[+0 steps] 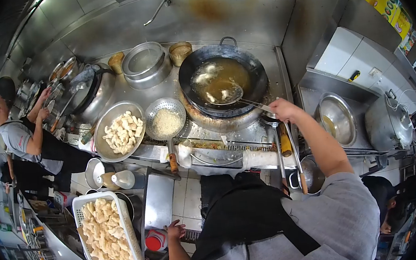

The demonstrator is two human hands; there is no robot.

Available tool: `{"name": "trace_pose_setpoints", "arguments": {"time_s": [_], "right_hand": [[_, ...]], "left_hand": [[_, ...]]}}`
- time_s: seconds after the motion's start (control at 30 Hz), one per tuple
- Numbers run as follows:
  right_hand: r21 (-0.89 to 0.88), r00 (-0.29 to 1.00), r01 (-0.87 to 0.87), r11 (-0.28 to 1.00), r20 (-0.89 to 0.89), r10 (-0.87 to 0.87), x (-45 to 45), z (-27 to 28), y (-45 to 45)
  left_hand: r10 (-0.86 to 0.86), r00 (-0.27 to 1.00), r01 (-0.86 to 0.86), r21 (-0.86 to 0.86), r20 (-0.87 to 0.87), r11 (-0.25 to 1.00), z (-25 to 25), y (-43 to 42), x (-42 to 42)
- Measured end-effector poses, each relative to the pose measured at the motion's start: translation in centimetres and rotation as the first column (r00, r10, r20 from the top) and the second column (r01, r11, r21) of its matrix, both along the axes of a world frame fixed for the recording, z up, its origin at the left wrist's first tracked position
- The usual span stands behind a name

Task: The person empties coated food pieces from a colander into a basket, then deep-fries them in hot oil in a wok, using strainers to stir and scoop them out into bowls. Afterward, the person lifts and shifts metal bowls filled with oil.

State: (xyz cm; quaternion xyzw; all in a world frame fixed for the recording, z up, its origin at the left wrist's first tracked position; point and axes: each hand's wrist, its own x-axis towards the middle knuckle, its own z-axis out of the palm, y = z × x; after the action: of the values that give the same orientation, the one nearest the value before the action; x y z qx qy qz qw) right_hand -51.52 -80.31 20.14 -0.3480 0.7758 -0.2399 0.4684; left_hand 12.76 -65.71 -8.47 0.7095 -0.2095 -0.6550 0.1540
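Note:
My right hand is closed around the handle of a skimmer. The skimmer's round head dips into the brown oil inside a large black wok, where a few pale pieces and bubbles show. My left hand hangs low at my side, fingers apart and holding nothing, near a red-lidded jar. On the counter left of the wok lie a perforated strainer of pale crumb-like bits and a metal bowl of pale chunks.
A white basket of fried-looking pieces stands at lower left. Long-handled ladles hang by the counter's front edge. At right are a steel basin and a lidded pot. A co-worker works at another wok on the left.

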Motion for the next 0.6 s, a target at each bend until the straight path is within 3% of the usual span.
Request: {"name": "trace_pose_setpoints", "arguments": {"time_s": [0.03,0.1,0.27,0.33,0.43,0.53,0.6], "right_hand": [[-0.005,0.994,0.001,1.0,0.105,-0.001,0.3,-1.1,-0.8],[-0.07,0.988,0.099,0.993,0.125,-0.09,1.7,-3.4,-2.9],[-0.148,0.974,0.144,0.978,0.194,-0.114,2.0,-7.9,-8.5],[-0.163,0.947,0.234,0.958,0.26,-0.187,2.8,-7.5,-9.8],[-0.251,0.965,0.24,0.938,0.167,-0.202,4.2,-7.2,-10.4],[-0.3,0.97,0.237,0.924,0.124,-0.209,4.5,-7.9,-10.1],[-0.307,0.972,0.234,0.923,0.102,-0.212,4.6,-8.1,-10.0]], "left_hand": [[0.004,1.0,-0.004,0.022,-0.022,1.0,0.2,0.1,0.0],[-0.003,1.0,0.003,0.023,-0.001,1.0,0.7,0.6,0.2],[-0.002,1.0,0.002,0.036,0.018,0.999,1.4,3.3,2.5],[-0.001,0.999,-0.001,0.046,0.043,0.999,0.9,4.6,3.5],[0.105,0.994,-0.107,0.061,0.033,0.992,-0.6,7.1,5.2],[0.026,1.0,-0.026,0.012,0.01,1.0,-0.5,9.0,5.6],[-0.176,0.977,0.177,-0.002,0.123,0.984,-0.2,10.0,5.6]]}}
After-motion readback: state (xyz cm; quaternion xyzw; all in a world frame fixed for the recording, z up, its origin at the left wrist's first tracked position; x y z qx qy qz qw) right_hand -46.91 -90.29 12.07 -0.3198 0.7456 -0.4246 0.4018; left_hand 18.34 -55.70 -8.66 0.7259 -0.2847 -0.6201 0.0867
